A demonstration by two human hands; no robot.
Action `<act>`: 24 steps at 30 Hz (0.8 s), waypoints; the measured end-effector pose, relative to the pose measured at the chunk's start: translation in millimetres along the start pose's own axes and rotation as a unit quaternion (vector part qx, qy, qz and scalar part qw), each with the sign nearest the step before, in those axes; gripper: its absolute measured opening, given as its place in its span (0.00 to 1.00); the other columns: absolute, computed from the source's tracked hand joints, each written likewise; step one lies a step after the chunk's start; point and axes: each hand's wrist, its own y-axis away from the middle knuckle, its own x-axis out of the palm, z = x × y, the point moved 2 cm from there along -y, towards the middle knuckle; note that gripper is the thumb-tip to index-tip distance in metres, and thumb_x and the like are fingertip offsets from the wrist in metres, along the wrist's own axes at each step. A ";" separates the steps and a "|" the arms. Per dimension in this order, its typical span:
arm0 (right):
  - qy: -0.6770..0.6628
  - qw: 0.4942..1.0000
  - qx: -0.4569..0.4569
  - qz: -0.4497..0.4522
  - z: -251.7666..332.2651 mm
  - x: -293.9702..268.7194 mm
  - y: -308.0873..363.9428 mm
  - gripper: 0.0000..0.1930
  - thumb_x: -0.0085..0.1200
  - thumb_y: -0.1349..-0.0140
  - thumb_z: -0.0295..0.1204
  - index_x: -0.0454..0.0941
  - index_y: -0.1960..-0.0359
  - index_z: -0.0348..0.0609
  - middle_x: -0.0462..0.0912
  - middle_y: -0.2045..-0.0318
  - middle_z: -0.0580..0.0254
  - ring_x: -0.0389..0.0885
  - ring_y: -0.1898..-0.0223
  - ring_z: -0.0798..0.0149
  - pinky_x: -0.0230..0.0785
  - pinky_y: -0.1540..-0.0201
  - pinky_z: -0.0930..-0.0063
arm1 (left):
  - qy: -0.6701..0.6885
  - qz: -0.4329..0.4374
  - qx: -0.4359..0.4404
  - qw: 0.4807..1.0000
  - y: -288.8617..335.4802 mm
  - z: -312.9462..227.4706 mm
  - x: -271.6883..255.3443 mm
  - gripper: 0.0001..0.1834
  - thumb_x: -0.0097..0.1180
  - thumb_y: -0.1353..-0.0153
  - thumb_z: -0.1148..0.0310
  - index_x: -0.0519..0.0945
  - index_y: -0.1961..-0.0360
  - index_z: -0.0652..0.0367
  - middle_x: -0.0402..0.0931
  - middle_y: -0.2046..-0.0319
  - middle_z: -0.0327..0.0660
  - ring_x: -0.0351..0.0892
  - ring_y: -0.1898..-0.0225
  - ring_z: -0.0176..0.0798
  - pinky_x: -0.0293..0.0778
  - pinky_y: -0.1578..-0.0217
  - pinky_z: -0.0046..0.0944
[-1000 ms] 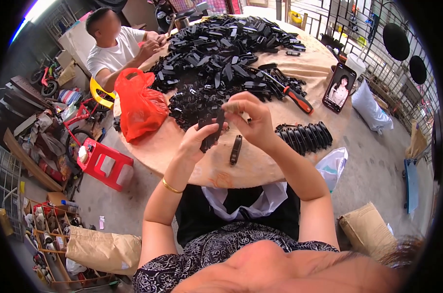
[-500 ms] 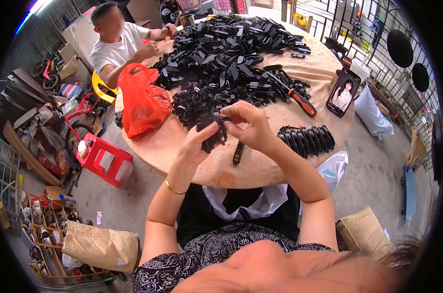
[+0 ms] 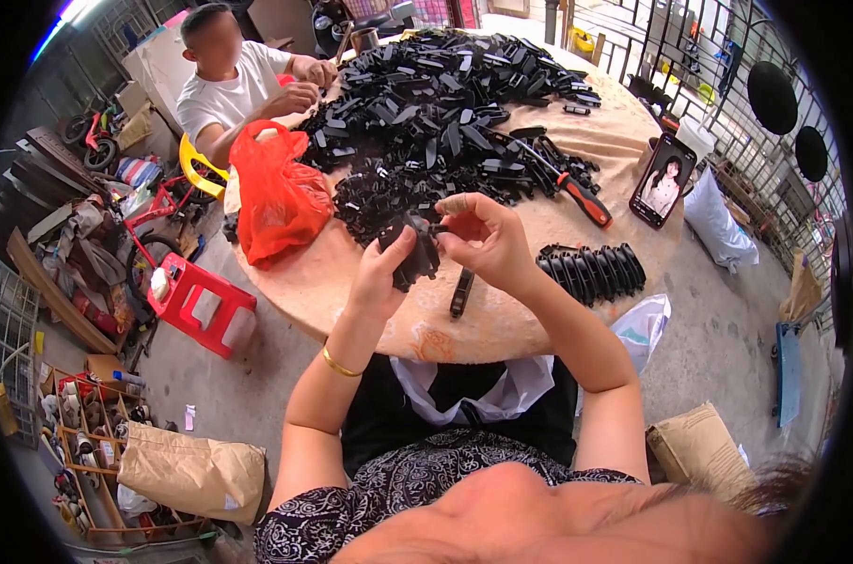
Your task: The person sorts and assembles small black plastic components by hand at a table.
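My left hand (image 3: 381, 275) grips a black plastic part (image 3: 413, 252) above the near edge of the round table (image 3: 370, 301). My right hand (image 3: 483, 235) pinches a small black piece against the same part from the right. A single black strip (image 3: 461, 292) lies on the table just below my hands. A neat row of black parts (image 3: 591, 274) stands to the right of my right hand. A big heap of black plastic parts (image 3: 445, 122) covers the far half of the table.
An orange plastic bag (image 3: 278, 197) sits at the table's left edge. A screwdriver with an orange-black handle (image 3: 577, 193) and a propped phone (image 3: 662, 180) lie on the right. Another person in white (image 3: 238, 80) works at the far side. A red stool (image 3: 201, 303) stands left.
My hands have drawn closer together on the black part and shifted slightly toward me. The person across the table keeps handling parts.
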 end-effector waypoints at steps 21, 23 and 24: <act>0.549 0.765 -0.304 0.143 1.5 11.6 13.8 0.06 0.50 0.52 0.25 0.66 0.75 0.38 0.68 0.80 0.60 0.72 0.79 0.62 0.66 0.77 0.72 | -0.126 -0.150 0.113 0.974 0.9 7.7 -0.2 0.08 0.55 0.44 0.68 0.73 0.66 0.61 0.73 0.73 0.32 0.70 0.75 0.23 0.67 0.75 0.23; 0.559 0.756 -0.307 0.147 1.3 11.6 14.7 0.05 0.48 0.53 0.25 0.65 0.77 0.39 0.67 0.80 0.60 0.71 0.80 0.62 0.65 0.78 0.72 | -0.093 -0.178 0.144 0.969 -2.7 11.3 2.5 0.08 0.56 0.44 0.68 0.73 0.67 0.60 0.73 0.73 0.32 0.70 0.74 0.24 0.66 0.74 0.23; 0.562 0.759 -0.294 0.149 3.5 11.1 14.4 0.06 0.48 0.53 0.25 0.67 0.74 0.37 0.68 0.79 0.60 0.72 0.78 0.62 0.66 0.77 0.71 | -0.084 -0.189 0.165 0.964 -4.6 12.7 7.0 0.07 0.56 0.44 0.69 0.74 0.68 0.59 0.72 0.73 0.31 0.70 0.73 0.24 0.66 0.74 0.23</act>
